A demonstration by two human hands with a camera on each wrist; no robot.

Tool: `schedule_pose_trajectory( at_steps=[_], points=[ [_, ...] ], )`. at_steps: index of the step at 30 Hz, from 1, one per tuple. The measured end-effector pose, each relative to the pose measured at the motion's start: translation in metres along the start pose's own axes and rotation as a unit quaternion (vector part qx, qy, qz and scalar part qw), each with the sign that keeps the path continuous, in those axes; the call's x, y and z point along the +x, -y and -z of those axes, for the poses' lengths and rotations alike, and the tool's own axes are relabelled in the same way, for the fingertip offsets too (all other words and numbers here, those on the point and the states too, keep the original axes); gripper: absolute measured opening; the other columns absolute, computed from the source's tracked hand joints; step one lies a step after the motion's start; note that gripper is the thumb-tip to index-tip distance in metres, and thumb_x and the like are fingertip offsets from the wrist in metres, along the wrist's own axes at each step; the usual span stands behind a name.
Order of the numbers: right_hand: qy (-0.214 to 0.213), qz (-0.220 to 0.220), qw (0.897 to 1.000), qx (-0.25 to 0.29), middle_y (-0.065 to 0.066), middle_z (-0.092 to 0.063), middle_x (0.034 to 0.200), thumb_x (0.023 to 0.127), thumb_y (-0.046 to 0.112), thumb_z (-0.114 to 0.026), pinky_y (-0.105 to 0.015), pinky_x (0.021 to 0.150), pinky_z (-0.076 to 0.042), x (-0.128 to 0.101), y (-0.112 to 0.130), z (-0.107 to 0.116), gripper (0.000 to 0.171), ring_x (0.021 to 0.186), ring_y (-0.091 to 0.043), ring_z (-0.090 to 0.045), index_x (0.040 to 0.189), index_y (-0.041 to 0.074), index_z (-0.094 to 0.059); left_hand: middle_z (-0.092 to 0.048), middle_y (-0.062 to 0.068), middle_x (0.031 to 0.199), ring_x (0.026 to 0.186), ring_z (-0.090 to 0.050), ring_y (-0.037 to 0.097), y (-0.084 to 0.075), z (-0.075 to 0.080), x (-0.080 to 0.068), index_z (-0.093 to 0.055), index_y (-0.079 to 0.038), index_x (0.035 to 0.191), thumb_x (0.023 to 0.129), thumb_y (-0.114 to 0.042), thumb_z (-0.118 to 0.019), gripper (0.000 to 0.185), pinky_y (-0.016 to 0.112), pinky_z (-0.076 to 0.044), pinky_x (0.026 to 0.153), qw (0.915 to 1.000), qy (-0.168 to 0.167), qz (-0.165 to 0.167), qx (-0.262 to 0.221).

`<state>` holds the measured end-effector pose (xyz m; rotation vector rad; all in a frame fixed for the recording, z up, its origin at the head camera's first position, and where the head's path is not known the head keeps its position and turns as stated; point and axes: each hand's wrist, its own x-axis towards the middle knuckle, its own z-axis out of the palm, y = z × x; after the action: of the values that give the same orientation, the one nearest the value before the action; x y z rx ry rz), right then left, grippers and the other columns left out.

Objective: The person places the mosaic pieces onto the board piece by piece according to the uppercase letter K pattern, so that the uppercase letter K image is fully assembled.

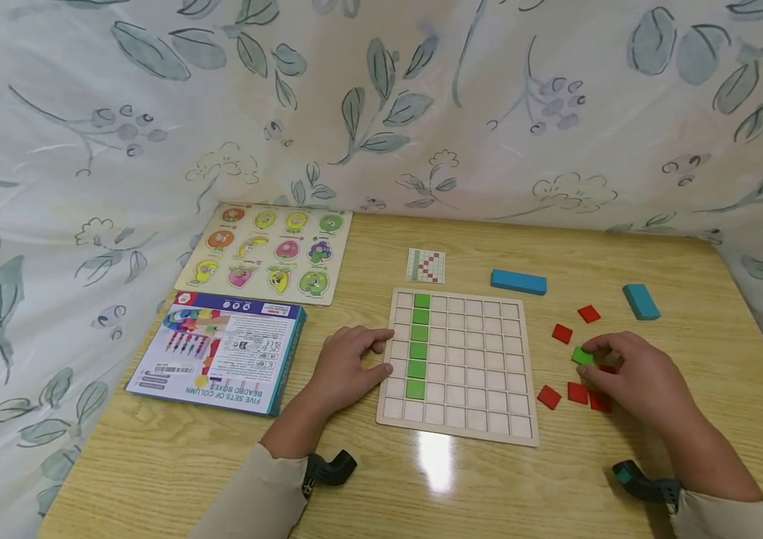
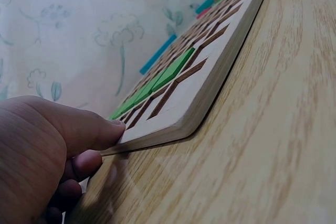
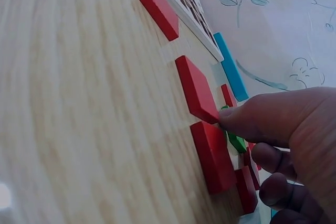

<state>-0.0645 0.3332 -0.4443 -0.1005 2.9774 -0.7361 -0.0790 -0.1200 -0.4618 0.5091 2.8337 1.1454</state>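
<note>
A wooden grid board [image 1: 481, 427] lies on the table, with several green square tiles [image 1: 418, 349] in one column near its left side. Beside the board's left edge is my left hand [image 1: 347, 370]; its thumb [image 2: 100, 129] touches the rim. To the right of the board, my right hand [image 1: 640, 378] pinches a green tile [image 1: 582, 355] between thumb and index finger. Loose red square tiles [image 1: 549, 397] lie around that hand, some partly hidden under it. In the right wrist view the green tile [image 3: 236, 141] shows behind the thumb.
Behind the board lies a small pattern card [image 1: 426, 266]. Two blue blocks [image 1: 519, 282] sit at the back right. On the left are a fruit puzzle board [image 1: 256, 281] and a printed box [image 1: 219, 355]. A leaf-patterned curtain [image 1: 381, 112] hangs behind the table.
</note>
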Motion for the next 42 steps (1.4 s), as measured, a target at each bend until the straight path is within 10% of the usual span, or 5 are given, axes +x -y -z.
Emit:
schedule_pose_trajectory(
  at_steps=[25,42],
  points=[
    [0.014,0.015,1.0,0.006,-0.015,-0.068,0.106,0.086,0.017,-0.089,-0.036,0.064,-0.051,0.002,0.01,0.004,0.039,0.086,-0.03,-0.065,0.115,0.002,-0.07,-0.064,-0.01,0.1,0.101,-0.053,0.02,-0.001,0.0,-0.001,-0.072,-0.017,0.14,0.091,-0.021,-0.084,0.051,0.047,-0.04,0.095,0.9999,0.007,0.011,0.002],
    [-0.012,0.124,0.992,0.031,0.005,-0.05,0.073,0.084,0.013,-0.09,-0.028,0.052,-0.038,0.002,0.059,0.0,0.031,0.061,-0.008,-0.043,0.109,0.015,-0.072,-0.065,-0.01,0.101,0.101,-0.054,0.02,-0.001,0.0,0.0,-0.071,-0.017,0.141,0.091,-0.022,-0.083,0.051,0.047,-0.041,0.095,0.9999,0.006,0.009,0.006]
  ],
)
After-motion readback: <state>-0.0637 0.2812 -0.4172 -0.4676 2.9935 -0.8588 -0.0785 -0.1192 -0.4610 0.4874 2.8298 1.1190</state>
